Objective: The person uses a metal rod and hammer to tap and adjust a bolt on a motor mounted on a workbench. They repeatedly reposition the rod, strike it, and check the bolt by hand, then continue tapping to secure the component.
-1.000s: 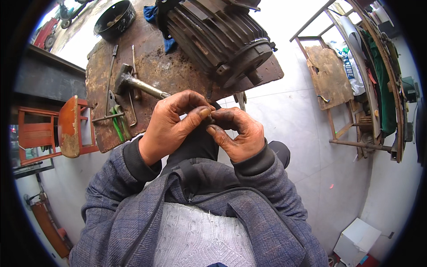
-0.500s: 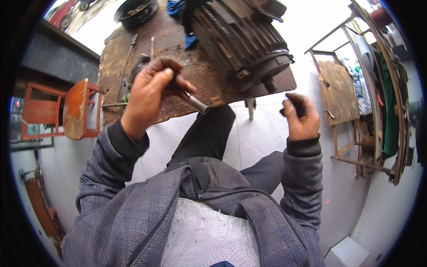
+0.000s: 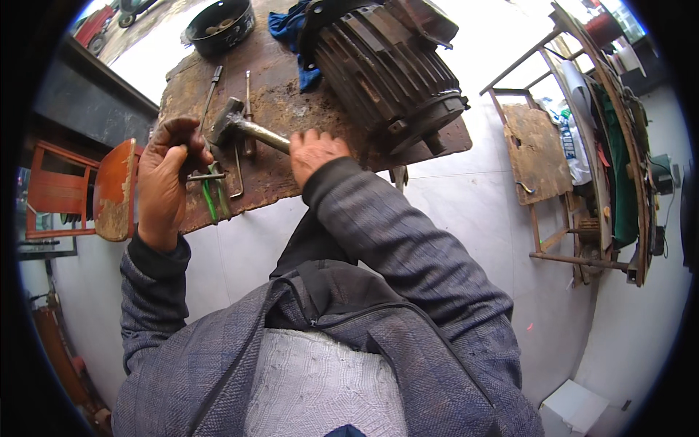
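A hammer (image 3: 263,135) with a bright metal handle lies on the worn wooden workbench (image 3: 291,186). My right hand (image 3: 315,151) is closed over the end of its handle, and the palm side is hidden. At the left edge of the bench my left hand (image 3: 169,171) is raised, thumb and fingers curled together. Whatever it may hold cannot be made out. Close by are a short metal bar (image 3: 207,176) and green-handled pliers (image 3: 210,200). A finned electric motor (image 3: 386,73), dark and rusty, stands on the right of the bench.
Behind the hammer lie a long thin tool (image 3: 212,91) and a screwdriver (image 3: 248,109). A black pan (image 3: 220,29) and a blue cloth (image 3: 287,25) sit farther back. A wooden chair (image 3: 115,191) stands left, a metal rack (image 3: 542,153) right.
My right hand has come left from beyond the bench's right front edge onto the hammer handle. My left hand has drawn back left, uncovering the hammer head and small tools.
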Available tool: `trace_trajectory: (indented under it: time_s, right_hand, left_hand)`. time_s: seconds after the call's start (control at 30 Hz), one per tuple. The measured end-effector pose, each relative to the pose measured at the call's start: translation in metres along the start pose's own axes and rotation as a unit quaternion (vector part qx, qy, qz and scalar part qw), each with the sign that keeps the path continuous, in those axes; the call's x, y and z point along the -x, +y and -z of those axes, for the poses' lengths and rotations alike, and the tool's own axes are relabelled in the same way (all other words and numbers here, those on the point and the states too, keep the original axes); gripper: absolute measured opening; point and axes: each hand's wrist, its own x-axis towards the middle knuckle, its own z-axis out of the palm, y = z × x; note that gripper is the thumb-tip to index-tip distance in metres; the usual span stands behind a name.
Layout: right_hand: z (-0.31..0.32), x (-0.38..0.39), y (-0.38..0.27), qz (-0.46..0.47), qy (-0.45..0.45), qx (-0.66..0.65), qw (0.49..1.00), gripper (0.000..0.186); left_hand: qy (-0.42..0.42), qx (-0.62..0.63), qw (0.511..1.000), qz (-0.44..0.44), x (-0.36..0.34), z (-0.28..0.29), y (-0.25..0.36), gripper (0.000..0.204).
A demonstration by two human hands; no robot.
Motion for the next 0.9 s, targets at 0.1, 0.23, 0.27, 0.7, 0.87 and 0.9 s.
trace_trajectory:
  time_s: [0.1,0.23,0.27,0.7,0.87,0.9]
  right_hand:
    - [0.007,-0.022,-0.009,-0.035,-0.067,-0.086,0.993,0.028]
    - [0.025,-0.012,-0.006,-0.066,-0.118,-0.174,0.975,0.042]
    - [0.028,0.002,-0.003,-0.067,-0.104,-0.202,0.971,0.043]
    - [0.119,0.176,0.104,-0.096,0.231,-0.362,0.898,0.024]
    - [0.150,0.195,0.143,-0.242,0.228,-0.271,0.903,0.029]
    - [0.149,0.197,0.147,-0.247,0.243,-0.309,0.886,0.029]
  left_hand:
    - [-0.025,0.011,1.000,-0.004,0.003,0.001,0.006,0.035]
    - [-0.037,-0.010,0.998,-0.040,0.002,0.009,0.022,0.032]
    - [-0.054,0.004,0.997,-0.063,0.002,0.012,0.026,0.032]
    - [-0.184,-0.292,0.810,-0.474,-0.043,-0.084,0.011,0.050]
    - [-0.242,-0.403,0.714,-0.518,-0.061,-0.160,-0.016,0.061]
    - [-0.255,-0.429,0.700,-0.512,-0.064,-0.170,-0.020,0.063]
